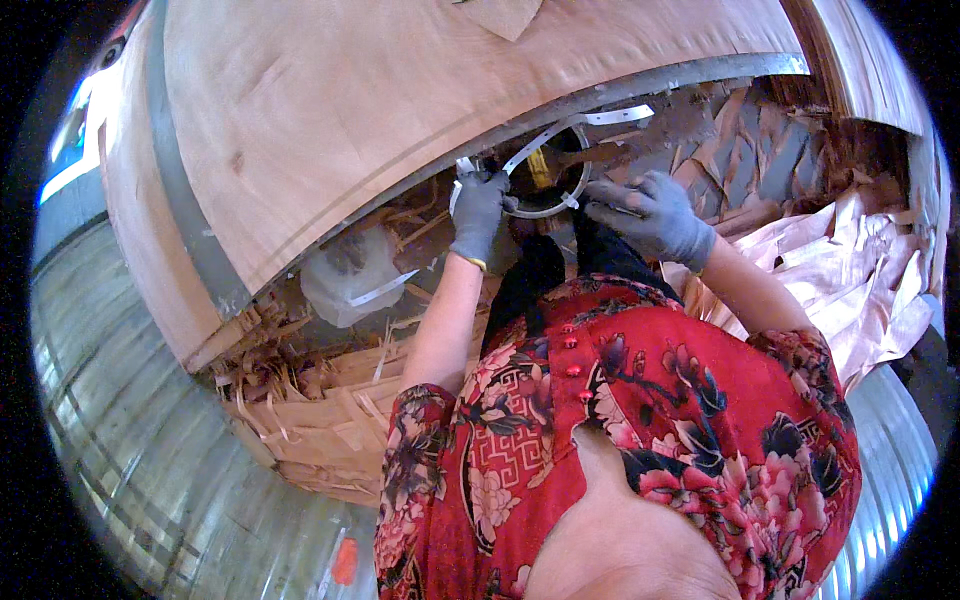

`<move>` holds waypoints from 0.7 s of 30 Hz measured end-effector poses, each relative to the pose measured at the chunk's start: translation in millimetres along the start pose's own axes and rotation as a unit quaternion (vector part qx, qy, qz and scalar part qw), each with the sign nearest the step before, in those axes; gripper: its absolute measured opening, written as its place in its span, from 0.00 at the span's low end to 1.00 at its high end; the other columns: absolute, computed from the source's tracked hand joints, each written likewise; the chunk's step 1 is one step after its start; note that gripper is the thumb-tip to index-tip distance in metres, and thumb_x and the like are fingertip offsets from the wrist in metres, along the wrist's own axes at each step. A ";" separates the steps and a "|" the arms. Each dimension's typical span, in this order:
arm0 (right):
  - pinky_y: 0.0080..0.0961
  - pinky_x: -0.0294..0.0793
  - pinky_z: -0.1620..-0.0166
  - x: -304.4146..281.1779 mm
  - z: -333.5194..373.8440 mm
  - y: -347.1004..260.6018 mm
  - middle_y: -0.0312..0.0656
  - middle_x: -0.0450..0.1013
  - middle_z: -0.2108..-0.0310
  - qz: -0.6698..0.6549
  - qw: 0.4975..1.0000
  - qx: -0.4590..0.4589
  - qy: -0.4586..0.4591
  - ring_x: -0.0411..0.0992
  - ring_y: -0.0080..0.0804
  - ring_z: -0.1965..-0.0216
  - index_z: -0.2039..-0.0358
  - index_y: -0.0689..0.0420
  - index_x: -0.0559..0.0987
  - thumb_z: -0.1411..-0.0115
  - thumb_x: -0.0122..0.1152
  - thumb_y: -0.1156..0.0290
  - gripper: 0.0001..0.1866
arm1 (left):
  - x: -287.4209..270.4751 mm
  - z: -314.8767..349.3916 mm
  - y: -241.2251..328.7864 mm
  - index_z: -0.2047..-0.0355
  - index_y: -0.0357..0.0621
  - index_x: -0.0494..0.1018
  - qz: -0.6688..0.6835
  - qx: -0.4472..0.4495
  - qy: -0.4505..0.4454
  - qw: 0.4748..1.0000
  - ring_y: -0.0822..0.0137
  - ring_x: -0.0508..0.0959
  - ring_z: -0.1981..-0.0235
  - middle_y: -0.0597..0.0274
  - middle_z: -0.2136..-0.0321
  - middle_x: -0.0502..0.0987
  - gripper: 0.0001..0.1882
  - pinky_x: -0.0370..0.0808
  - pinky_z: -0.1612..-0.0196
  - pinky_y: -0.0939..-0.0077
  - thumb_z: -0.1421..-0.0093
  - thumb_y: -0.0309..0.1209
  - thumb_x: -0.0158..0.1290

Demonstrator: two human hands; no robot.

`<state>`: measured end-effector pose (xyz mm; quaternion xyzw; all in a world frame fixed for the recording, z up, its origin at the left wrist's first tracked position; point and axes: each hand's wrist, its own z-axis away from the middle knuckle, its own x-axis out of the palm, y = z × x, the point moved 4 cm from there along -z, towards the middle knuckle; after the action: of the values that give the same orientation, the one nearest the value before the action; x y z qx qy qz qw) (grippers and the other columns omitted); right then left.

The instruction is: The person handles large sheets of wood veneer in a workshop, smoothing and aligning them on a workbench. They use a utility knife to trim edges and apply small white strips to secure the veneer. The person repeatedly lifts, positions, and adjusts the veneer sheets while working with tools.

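My left hand (478, 212), in a grey glove, is closed near the table edge on a white perforated tape (610, 117). A loose length of this tape curves up and right from that hand, its tip over the wooden sheet's edge. Below the strip a thin white ring (545, 212), seemingly a tape roll, stands between my hands around a dark gap, where something yellow (540, 168) shows. My right hand (650, 215), also gloved in grey, has its fingers bent together beside the ring's right side. Whether they pinch anything is too small to make out.
A large thin wood veneer sheet (330, 110) covers the table ahead, its edge curving past my hands. Torn veneer scraps (840, 260) heap at the right and more veneer pieces (330, 440) lie lower left. A crumpled translucent plastic bag (350, 275) sits left of my left forearm.
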<state>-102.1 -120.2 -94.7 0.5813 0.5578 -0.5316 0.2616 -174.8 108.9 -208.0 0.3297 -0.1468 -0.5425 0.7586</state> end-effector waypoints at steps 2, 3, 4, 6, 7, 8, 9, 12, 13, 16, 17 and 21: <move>0.33 0.67 0.62 18.9 -7.7 -1.0 0.35 0.66 0.54 0.017 0.999 0.028 -0.020 0.66 0.34 0.66 0.60 0.42 0.75 0.57 0.55 0.66 0.19 | -0.4 -0.2 1.2 0.69 0.33 0.66 -0.065 0.044 0.015 0.997 0.67 0.72 0.86 0.58 0.78 0.73 0.11 0.69 0.81 0.73 0.47 0.30 0.50; 0.36 0.66 0.60 27.1 -17.6 6.1 0.36 0.68 0.57 0.065 0.996 0.060 -0.019 0.67 0.35 0.64 0.60 0.42 0.75 0.53 0.53 0.66 0.17 | -0.5 4.7 9.8 0.70 0.33 0.67 -0.124 0.079 0.028 0.989 0.67 0.72 0.87 0.58 0.79 0.73 0.11 0.69 0.82 0.74 0.47 0.30 0.50; 0.36 0.65 0.58 38.7 -19.4 16.3 0.37 0.68 0.58 0.080 0.992 0.078 -0.050 0.66 0.36 0.62 0.60 0.43 0.75 0.54 0.53 0.67 0.18 | 0.1 7.8 16.3 0.71 0.32 0.67 -0.183 0.113 0.042 0.976 0.68 0.71 0.88 0.58 0.80 0.73 0.10 0.69 0.83 0.75 0.46 0.30 0.50; 0.36 0.62 0.53 61.8 -21.3 33.0 0.40 0.68 0.58 0.106 0.982 0.113 -0.110 0.66 0.37 0.59 0.58 0.45 0.75 0.55 0.53 0.69 0.20 | 2.8 3.4 15.0 0.69 0.33 0.70 -0.137 0.090 0.022 0.986 0.68 0.74 0.85 0.58 0.83 0.73 0.11 0.70 0.81 0.75 0.46 0.31 0.50; 0.38 0.67 0.59 65.4 -21.2 36.9 0.42 0.68 0.59 0.102 0.980 0.084 -0.147 0.68 0.39 0.62 0.55 0.46 0.73 0.53 0.52 0.68 0.21 | 4.3 2.2 14.3 0.69 0.34 0.71 -0.115 0.079 0.012 0.990 0.69 0.75 0.83 0.59 0.84 0.73 0.11 0.70 0.79 0.75 0.46 0.32 0.50; 0.38 0.69 0.63 64.5 -21.1 38.1 0.43 0.68 0.61 0.098 0.971 0.109 -0.188 0.69 0.40 0.65 0.55 0.46 0.72 0.52 0.51 0.67 0.20 | 7.2 4.9 18.5 0.69 0.34 0.71 -0.107 0.089 0.007 0.990 0.69 0.75 0.83 0.59 0.83 0.73 0.12 0.70 0.79 0.75 0.46 0.32 0.50; 0.39 0.70 0.66 62.8 -20.9 36.5 0.45 0.68 0.63 0.093 0.959 0.135 -0.230 0.70 0.40 0.68 0.55 0.45 0.72 0.50 0.50 0.67 0.19 | 10.2 9.6 26.2 0.68 0.35 0.72 -0.100 0.099 0.002 0.990 0.69 0.75 0.83 0.59 0.83 0.73 0.12 0.70 0.79 0.75 0.46 0.33 0.50; 0.39 0.72 0.75 54.3 -5.1 24.4 0.48 0.68 0.65 0.062 0.952 0.143 -0.263 0.72 0.41 0.74 0.52 0.45 0.69 0.49 0.50 0.65 0.21 | 9.6 -1.2 17.5 0.69 0.36 0.72 -0.205 0.120 -0.007 0.971 0.66 0.76 0.83 0.57 0.80 0.75 0.12 0.70 0.79 0.73 0.46 0.33 0.50; 0.38 0.72 0.77 48.8 2.7 18.8 0.48 0.68 0.65 0.049 0.955 0.134 -0.260 0.72 0.42 0.75 0.50 0.45 0.67 0.49 0.50 0.65 0.23 | 9.1 -10.8 9.2 0.69 0.37 0.73 -0.237 0.114 0.000 0.965 0.64 0.76 0.81 0.56 0.79 0.75 0.12 0.71 0.77 0.71 0.47 0.34 0.50; 0.38 0.72 0.76 26.2 17.7 1.9 0.50 0.67 0.64 -0.050 0.965 0.169 -0.195 0.72 0.43 0.76 0.48 0.44 0.64 0.51 0.52 0.64 0.27 | 5.7 -32.9 -13.5 0.69 0.41 0.73 -0.281 0.070 0.049 0.956 0.58 0.77 0.72 0.53 0.73 0.76 0.13 0.73 0.68 0.62 0.48 0.38 0.49; 0.38 0.73 0.75 15.4 12.6 -2.8 0.48 0.67 0.64 -0.053 0.960 0.183 -0.204 0.72 0.42 0.76 0.48 0.44 0.65 0.50 0.52 0.66 0.25 | 7.9 -29.4 -8.2 0.69 0.42 0.74 -0.342 0.082 0.060 0.934 0.56 0.76 0.69 0.52 0.70 0.76 0.13 0.72 0.65 0.61 0.49 0.38 0.49; 0.38 0.73 0.75 18.4 -14.4 0.2 0.44 0.67 0.64 -0.031 0.969 0.160 -0.184 0.73 0.42 0.75 0.51 0.43 0.67 0.49 0.50 0.67 0.22 | 16.1 -26.2 4.4 0.68 0.46 0.73 -0.495 0.087 0.067 0.862 0.53 0.74 0.61 0.52 0.64 0.75 0.13 0.71 0.59 0.58 0.50 0.38 0.49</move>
<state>-100.6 -100.5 -107.2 0.4905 0.4256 -0.7193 0.2467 -150.5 103.9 -226.6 0.4590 0.0405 -0.8083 0.3665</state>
